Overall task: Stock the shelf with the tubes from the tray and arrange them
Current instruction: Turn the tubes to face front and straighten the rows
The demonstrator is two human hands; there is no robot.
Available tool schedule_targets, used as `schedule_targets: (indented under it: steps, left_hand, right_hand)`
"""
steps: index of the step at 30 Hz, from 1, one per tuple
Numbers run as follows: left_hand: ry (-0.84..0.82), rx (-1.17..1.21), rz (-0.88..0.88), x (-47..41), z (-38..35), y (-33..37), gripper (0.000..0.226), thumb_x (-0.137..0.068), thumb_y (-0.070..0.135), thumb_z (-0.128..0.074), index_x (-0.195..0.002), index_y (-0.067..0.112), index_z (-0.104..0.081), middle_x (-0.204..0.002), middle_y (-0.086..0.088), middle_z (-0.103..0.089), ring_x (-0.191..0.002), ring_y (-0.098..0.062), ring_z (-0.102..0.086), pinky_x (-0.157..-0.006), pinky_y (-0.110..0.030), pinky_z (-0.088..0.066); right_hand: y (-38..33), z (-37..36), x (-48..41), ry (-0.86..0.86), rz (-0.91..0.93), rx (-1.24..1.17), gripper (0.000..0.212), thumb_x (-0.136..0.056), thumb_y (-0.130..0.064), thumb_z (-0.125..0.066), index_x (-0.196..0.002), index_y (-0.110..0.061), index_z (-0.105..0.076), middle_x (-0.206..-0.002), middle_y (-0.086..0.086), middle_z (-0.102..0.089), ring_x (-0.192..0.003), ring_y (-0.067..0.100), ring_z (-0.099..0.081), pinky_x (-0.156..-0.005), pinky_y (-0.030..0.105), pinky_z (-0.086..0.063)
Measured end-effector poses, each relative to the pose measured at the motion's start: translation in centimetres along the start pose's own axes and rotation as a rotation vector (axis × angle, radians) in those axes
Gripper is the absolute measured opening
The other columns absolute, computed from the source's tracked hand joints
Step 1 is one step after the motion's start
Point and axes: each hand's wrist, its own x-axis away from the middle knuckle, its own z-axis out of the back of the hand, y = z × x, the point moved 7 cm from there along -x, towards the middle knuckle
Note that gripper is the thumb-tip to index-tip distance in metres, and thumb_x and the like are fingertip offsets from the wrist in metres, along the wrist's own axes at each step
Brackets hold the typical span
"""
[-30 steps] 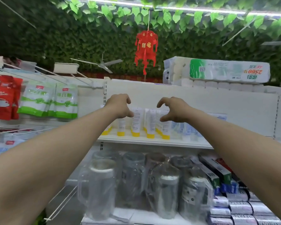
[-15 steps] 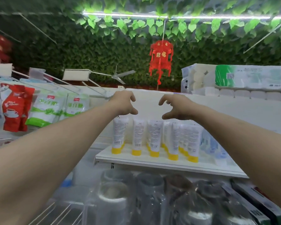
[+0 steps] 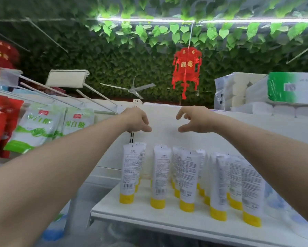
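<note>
Both arms are stretching forward, bare along all that shows. Left forearm (image 3: 69, 166) is slanting up from the lower-left corner; right forearm (image 3: 256, 148) is slanting up from the right edge. Left hand (image 3: 137, 121) is hovering palm down, fingers loosely curled under, thumb pointing inward, holding nothing. Right hand (image 3: 196, 120) is hovering level with it, palm down, fingers (image 3: 180, 114) spread and half bent like a claw, thumb pointing inward beneath them, holding nothing. The two thumbs are facing each other across a gap; the hands are not touching.
</note>
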Motion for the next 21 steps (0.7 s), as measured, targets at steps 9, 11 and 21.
schedule_targets:
  steps: [9,11,21]
  left_hand:
    - [-0.162,-0.079,-0.023,-5.1,-3.3,-3.8,0.051,-0.086,0.061,-0.06,-0.121,0.025,-0.065,-0.116,0.001,-0.062,-0.09,-0.018,-0.063,-0.086,-0.036,-0.056]
    - [-0.186,-0.09,-0.051,-6.0,-3.7,-4.5,0.053,-0.086,0.066,-0.055,-0.119,0.027,-0.066,-0.115,0.002,-0.061,-0.094,-0.019,-0.063,-0.088,-0.037,-0.056]
    - [-0.4,0.038,-0.133,-9.7,-7.0,-6.3,0.055,-0.091,0.068,-0.042,-0.109,0.027,-0.073,-0.112,0.0,-0.062,-0.104,-0.015,-0.058,-0.088,-0.032,-0.056]
  right_hand:
    - [-0.3,-4.2,-3.9,-0.118,-0.087,-0.067,0.036,-0.085,-0.048,-0.07,-0.116,-0.03,-0.063,-0.118,-0.003,-0.061,-0.105,0.018,-0.058,-0.09,0.032,-0.048]
    - [-0.5,-4.7,-4.7,-0.134,-0.105,-0.074,0.032,-0.086,-0.049,-0.069,-0.111,-0.029,-0.066,-0.116,-0.005,-0.064,-0.105,0.017,-0.059,-0.093,0.035,-0.05]
    - [-1.0,-8.2,-8.3,-0.317,-0.129,-0.062,0.033,-0.085,-0.059,-0.063,-0.108,-0.036,-0.069,-0.116,-0.012,-0.065,-0.111,0.015,-0.059,-0.102,0.04,-0.047]
